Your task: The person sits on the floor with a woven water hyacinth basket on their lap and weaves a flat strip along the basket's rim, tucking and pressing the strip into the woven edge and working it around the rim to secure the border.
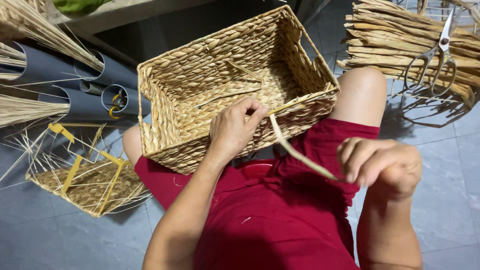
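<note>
Fingers [252,111] of the left hand [232,130] curl over the near rim of the woven basket [210,75], the thumb and forefinger closed together right at the spot where a loose fibre strand [295,150] leaves the weave. The basket is rectangular, plaited from pale straw-coloured fibre, and rests tilted across the person's lap on the red shorts [270,220], its open side facing the camera. The strand runs taut from the rim down to the right hand [380,167], whose fingers are bent nearly shut and pinch the strand's far end between thumb and fingertips. Beyond the right knee lies a bundle of dried fibre stalks [390,40] with scissors [435,60] resting on top. On the floor [440,200] at the left sits a half-made basket frame [85,177], beside grey pipes [95,95].
</note>
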Demonstrator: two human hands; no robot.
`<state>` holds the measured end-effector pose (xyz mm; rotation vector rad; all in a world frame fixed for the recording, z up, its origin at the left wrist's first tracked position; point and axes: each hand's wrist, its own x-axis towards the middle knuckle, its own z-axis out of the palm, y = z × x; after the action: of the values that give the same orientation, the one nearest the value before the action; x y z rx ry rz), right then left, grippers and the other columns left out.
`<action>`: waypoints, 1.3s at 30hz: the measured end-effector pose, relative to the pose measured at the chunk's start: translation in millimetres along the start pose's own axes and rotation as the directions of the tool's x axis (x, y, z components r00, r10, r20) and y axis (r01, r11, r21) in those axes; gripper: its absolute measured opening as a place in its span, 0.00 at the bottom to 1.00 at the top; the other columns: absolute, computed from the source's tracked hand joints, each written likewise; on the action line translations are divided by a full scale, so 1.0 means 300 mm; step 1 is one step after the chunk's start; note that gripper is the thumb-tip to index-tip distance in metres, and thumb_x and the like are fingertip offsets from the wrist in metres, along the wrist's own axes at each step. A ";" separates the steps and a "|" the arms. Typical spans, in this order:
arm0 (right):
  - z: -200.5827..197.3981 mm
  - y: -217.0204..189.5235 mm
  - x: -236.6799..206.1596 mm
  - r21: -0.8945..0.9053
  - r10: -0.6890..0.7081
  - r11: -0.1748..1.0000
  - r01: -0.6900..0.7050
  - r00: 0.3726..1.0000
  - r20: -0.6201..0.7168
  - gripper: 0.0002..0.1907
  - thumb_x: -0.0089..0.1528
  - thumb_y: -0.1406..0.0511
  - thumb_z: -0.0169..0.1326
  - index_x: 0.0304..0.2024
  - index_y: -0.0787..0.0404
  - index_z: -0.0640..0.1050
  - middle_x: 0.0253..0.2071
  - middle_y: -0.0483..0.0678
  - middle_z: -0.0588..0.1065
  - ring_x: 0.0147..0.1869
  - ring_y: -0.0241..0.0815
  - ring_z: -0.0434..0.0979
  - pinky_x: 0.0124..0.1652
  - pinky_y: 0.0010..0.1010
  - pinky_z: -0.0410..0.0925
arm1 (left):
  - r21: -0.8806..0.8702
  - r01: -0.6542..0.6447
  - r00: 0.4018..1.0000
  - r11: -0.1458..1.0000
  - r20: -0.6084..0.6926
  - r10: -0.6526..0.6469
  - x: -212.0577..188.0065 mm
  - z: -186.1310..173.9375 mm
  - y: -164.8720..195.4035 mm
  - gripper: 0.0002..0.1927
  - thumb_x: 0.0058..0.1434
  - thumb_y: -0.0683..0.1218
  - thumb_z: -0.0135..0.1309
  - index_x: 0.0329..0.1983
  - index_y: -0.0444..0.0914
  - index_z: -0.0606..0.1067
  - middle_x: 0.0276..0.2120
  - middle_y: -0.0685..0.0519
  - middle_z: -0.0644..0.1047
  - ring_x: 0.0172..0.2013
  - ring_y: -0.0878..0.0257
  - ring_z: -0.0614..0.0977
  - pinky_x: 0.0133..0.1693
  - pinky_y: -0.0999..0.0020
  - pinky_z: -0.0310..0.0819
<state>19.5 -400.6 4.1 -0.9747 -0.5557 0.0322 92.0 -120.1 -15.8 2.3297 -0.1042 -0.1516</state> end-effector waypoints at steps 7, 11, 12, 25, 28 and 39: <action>0.057 0.256 0.071 -0.912 0.113 0.409 0.030 0.990 0.084 0.30 0.56 0.80 0.56 0.57 0.50 0.81 0.62 0.54 0.70 0.64 0.49 0.72 0.58 0.32 0.71 | -0.007 0.067 0.996 0.998 0.056 -0.067 0.003 -0.006 0.011 0.16 0.63 0.61 0.53 0.38 0.47 0.81 0.37 0.53 0.84 0.34 0.52 0.86 0.37 0.53 0.76; 0.059 0.358 0.051 -0.894 -0.022 0.433 0.116 0.993 0.118 0.21 0.58 0.74 0.64 0.53 0.53 0.82 0.59 0.53 0.72 0.61 0.48 0.73 0.57 0.33 0.71 | 0.035 0.103 0.991 0.994 0.083 -0.105 0.004 -0.018 0.021 0.16 0.64 0.61 0.54 0.39 0.47 0.81 0.33 0.52 0.84 0.33 0.52 0.86 0.36 0.54 0.76; 0.048 0.358 0.041 -0.860 -0.022 0.502 0.088 0.996 0.089 0.19 0.58 0.73 0.64 0.51 0.54 0.83 0.58 0.53 0.73 0.60 0.47 0.74 0.57 0.32 0.71 | 0.057 0.117 0.988 0.991 0.092 -0.122 0.008 -0.021 0.024 0.16 0.64 0.61 0.54 0.39 0.47 0.81 0.32 0.51 0.84 0.33 0.52 0.86 0.36 0.54 0.75; 0.070 0.235 0.148 -0.811 -0.031 0.585 0.013 0.999 -0.007 0.06 0.69 0.73 0.55 0.45 0.67 0.82 0.47 0.51 0.81 0.53 0.43 0.82 0.52 0.29 0.75 | 0.215 -0.519 0.809 0.827 -0.190 0.557 -0.059 0.019 -0.019 0.10 0.61 0.40 0.58 0.45 0.40 0.78 0.40 0.52 0.79 0.44 0.53 0.82 0.48 0.58 0.77; 0.064 0.278 0.293 -0.714 0.024 0.697 -0.067 0.997 -0.069 0.07 0.72 0.72 0.53 0.46 0.66 0.83 0.45 0.51 0.80 0.48 0.39 0.81 0.47 0.29 0.75 | 0.204 -0.490 0.842 0.848 -0.143 0.521 -0.050 0.017 -0.030 0.10 0.59 0.38 0.57 0.45 0.39 0.78 0.39 0.50 0.80 0.42 0.53 0.82 0.46 0.59 0.77; -0.003 0.281 0.480 -0.956 0.135 0.199 -0.216 0.972 -0.192 0.08 0.71 0.64 0.58 0.44 0.62 0.84 0.31 0.52 0.79 0.32 0.37 0.77 0.34 0.31 0.69 | 0.128 -0.462 0.878 0.878 -0.078 0.473 -0.047 -0.102 -0.096 0.11 0.62 0.51 0.62 0.46 0.45 0.82 0.36 0.51 0.84 0.32 0.51 0.85 0.33 0.60 0.79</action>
<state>162.2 -314.4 -0.8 -2.3429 -0.3416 -0.1824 83.1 -76.7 -14.5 2.3386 -0.6318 0.2286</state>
